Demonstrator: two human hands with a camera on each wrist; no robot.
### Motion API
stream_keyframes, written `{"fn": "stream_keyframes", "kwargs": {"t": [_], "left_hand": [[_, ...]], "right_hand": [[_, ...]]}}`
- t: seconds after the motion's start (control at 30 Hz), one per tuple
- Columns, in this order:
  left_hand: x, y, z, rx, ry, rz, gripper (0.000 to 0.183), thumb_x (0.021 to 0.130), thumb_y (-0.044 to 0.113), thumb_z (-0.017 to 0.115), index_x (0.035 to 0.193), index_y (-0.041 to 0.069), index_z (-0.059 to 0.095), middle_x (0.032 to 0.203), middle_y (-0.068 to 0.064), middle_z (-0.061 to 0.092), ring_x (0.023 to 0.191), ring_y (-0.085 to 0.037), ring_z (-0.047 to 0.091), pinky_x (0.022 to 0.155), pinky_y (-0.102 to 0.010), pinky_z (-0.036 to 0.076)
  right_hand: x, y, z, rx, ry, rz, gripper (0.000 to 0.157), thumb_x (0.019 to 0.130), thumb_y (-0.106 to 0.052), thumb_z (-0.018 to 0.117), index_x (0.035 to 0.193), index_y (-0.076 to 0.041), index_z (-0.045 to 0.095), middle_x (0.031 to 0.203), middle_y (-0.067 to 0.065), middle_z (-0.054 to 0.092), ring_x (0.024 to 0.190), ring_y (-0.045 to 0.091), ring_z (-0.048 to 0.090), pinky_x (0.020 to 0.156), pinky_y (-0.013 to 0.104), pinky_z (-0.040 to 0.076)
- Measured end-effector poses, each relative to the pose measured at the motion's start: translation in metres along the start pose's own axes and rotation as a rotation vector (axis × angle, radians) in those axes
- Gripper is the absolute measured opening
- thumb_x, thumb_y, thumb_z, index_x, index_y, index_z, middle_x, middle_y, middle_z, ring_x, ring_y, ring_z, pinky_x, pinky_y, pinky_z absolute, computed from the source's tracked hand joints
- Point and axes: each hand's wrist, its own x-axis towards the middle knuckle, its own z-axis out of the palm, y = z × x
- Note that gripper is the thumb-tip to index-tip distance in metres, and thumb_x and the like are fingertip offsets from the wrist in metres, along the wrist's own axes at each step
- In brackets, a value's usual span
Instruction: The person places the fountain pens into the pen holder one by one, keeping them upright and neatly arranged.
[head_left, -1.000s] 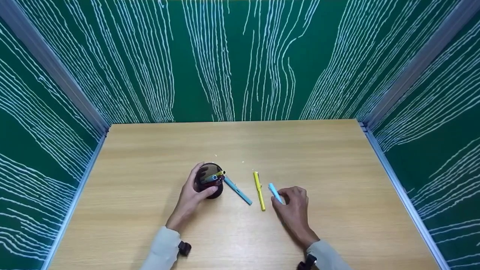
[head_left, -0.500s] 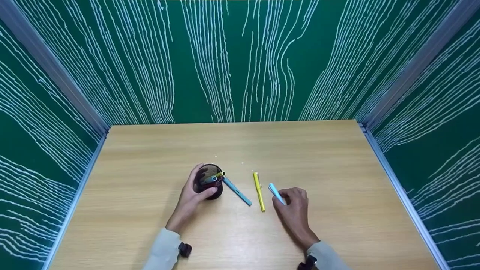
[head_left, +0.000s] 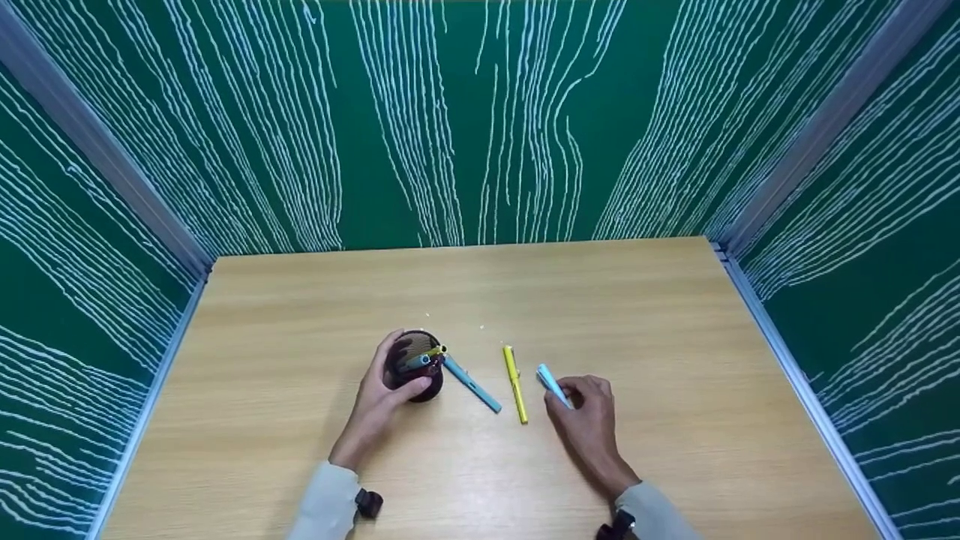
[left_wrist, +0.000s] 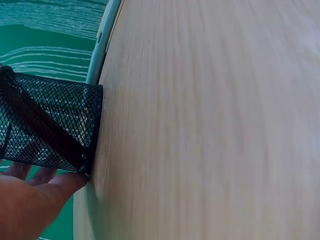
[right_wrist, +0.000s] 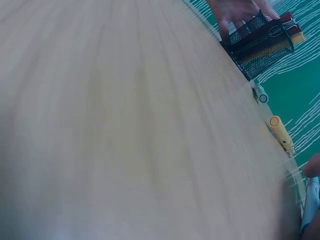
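A black mesh pen holder (head_left: 428, 391) stands on the table, with my left hand (head_left: 377, 397) wrapped round its near left side. Several pens lean inside it, among them a blue pen (head_left: 417, 361) and one with a yellow end. In the left wrist view, fingers curl under the mesh wall (left_wrist: 55, 120) close to its base. My right hand (head_left: 590, 418) pinches a light blue pen (head_left: 551, 381) between thumb and fingers, its far end sticking out. The right wrist view catches only a fingertip and part of this pen (right_wrist: 311, 197) at its edge.
A teal pen (head_left: 472, 385) lies on the wooden table (head_left: 315, 300), its far end right at the holder. Between it and my right hand lies a yellow pen (head_left: 515, 385). Small white specks dot the wood behind them. Green walls (head_left: 390, 187) with white lines enclose the back and sides.
The head view has shifted slightly. Both hands keep their grips on the holder and the light blue pen, and the loose pens lie as before.
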Motion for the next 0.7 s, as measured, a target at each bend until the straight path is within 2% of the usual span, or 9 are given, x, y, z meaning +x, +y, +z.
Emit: {"fn": "stream_keyframes", "kwargs": {"t": [0.2, 0.33, 0.5, 0.7], "left_hand": [[-0.001, 0.000, 0.000, -0.009, -0.004, 0.011, 0.092, 0.094, 0.010, 0.088, 0.171, 0.014, 0.037, 0.162, -0.014, 0.053, 0.154, -0.034, 0.046, 0.132, -0.053, 0.026], [-0.002, 0.000, 0.000, -0.012, 0.002, 0.002, 0.094, 0.092, 0.009, 0.088, 0.170, 0.013, 0.037, 0.162, -0.015, 0.053, 0.153, -0.034, 0.046, 0.132, -0.052, 0.026], [-0.001, 0.001, 0.002, -0.013, 0.019, -0.019, 0.096, 0.090, 0.011, 0.090, 0.171, 0.013, 0.037, 0.161, -0.016, 0.054, 0.152, -0.035, 0.047, 0.132, -0.052, 0.026], [0.000, 0.003, 0.002, -0.026, 0.006, -0.018, 0.095, 0.090, 0.010, 0.089, 0.170, 0.013, 0.037, 0.161, -0.017, 0.054, 0.152, -0.035, 0.048, 0.132, -0.052, 0.027]], "right_hand": [[0.000, -0.003, -0.006, 0.030, -0.028, 0.050, 0.018, 0.094, -0.012, 0.088, 0.111, -0.008, 0.082, 0.108, 0.007, 0.070, 0.110, 0.021, 0.053, 0.091, 0.034, 0.048], [0.002, -0.008, -0.012, 0.040, -0.034, 0.063, 0.018, 0.094, -0.013, 0.088, 0.111, -0.008, 0.082, 0.109, 0.008, 0.071, 0.109, 0.021, 0.056, 0.090, 0.031, 0.050], [0.008, -0.017, -0.019, 0.081, -0.038, 0.085, 0.018, 0.095, -0.014, 0.088, 0.110, -0.007, 0.081, 0.108, 0.011, 0.069, 0.106, 0.025, 0.059, 0.090, 0.034, 0.051], [0.013, -0.030, -0.025, 0.121, -0.063, 0.115, 0.018, 0.098, -0.013, 0.085, 0.113, -0.006, 0.079, 0.118, 0.015, 0.065, 0.106, 0.028, 0.065, 0.091, 0.035, 0.052]]}}
